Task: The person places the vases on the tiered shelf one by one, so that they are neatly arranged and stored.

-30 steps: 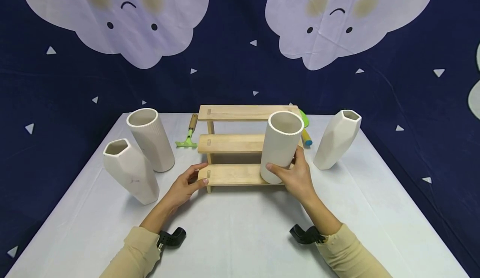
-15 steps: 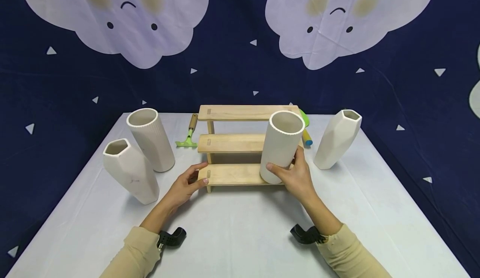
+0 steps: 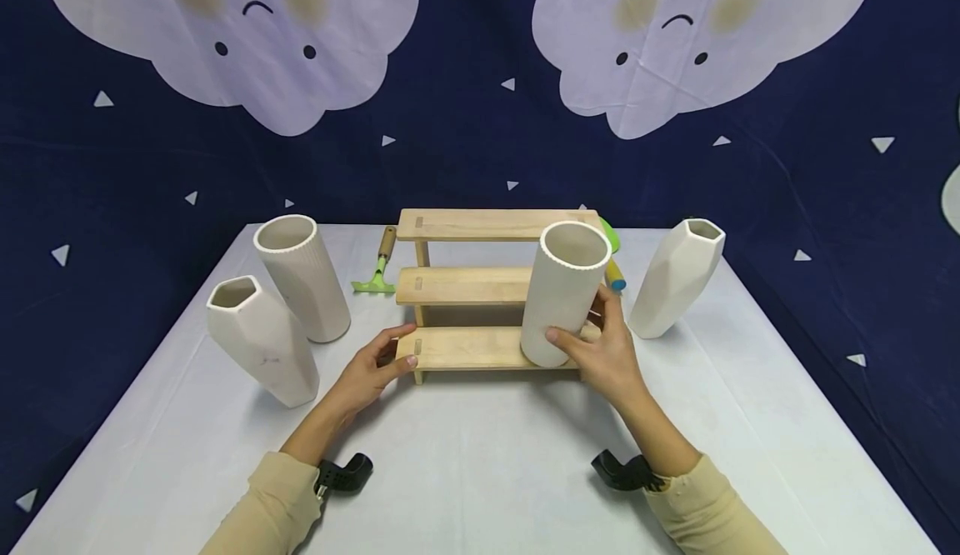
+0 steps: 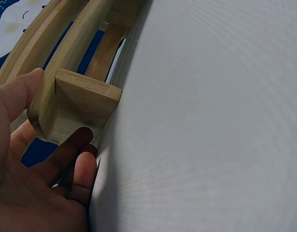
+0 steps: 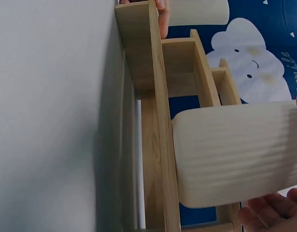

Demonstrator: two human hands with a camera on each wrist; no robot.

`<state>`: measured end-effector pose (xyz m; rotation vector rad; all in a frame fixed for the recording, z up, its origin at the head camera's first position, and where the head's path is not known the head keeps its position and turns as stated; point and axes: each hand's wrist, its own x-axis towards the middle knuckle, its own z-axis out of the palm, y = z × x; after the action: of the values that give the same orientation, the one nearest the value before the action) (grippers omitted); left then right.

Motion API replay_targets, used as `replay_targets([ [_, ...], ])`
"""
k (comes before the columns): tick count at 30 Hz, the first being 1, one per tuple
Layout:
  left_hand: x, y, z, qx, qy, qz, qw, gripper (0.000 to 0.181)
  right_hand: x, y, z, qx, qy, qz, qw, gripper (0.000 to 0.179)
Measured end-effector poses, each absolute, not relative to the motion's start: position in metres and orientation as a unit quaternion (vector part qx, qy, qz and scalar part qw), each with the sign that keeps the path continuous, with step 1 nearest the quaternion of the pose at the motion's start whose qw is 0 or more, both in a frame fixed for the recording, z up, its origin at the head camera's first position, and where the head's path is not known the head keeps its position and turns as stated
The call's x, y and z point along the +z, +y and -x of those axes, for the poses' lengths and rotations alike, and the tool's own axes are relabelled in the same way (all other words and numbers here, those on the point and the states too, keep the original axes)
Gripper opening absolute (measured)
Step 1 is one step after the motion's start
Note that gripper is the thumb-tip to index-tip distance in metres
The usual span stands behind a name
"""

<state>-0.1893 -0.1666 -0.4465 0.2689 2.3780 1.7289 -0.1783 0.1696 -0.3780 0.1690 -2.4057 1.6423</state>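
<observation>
A white ribbed cylindrical vase (image 3: 561, 301) stands upright near the right end of the lowest board of a three-step wooden shelf (image 3: 468, 348). My right hand (image 3: 607, 351) is at the vase's right side, thumb in front of it and fingers loosely bent by its far edge. In the right wrist view the vase (image 5: 235, 154) rests its base on the board, with a thumb and fingers beside it. My left hand (image 3: 367, 380) grips the left end of the same board, thumb at its front edge. In the left wrist view some fingers (image 4: 83, 174) bend below the board.
On the left stand another ribbed vase (image 3: 307, 284) and a faceted vase (image 3: 266, 347). A second faceted vase (image 3: 675, 284) is to the right. A small green rake (image 3: 379, 267) lies left of the shelf; a blue-tipped yellow handle (image 3: 615, 274) shows behind its right side.
My right hand has shifted slightly right and its thumb has slid back along the vase, loosening its hold. The vase stays in place on the board. My left hand has not moved.
</observation>
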Motion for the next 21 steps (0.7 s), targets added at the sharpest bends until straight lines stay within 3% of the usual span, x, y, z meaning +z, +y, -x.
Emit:
replay_targets([
  [10,-0.448,-0.167,0.190,0.584,0.801,-0.096,0.091,0.054,-0.382,0.188,0.172,0.554,-0.808,-0.097,0.174,0.075],
  [21,-0.448,-0.167,0.190,0.581,0.803,-0.094,0.089,0.055,-0.392,0.210,0.168,0.542,-0.812,-0.112,0.185,0.062],
])
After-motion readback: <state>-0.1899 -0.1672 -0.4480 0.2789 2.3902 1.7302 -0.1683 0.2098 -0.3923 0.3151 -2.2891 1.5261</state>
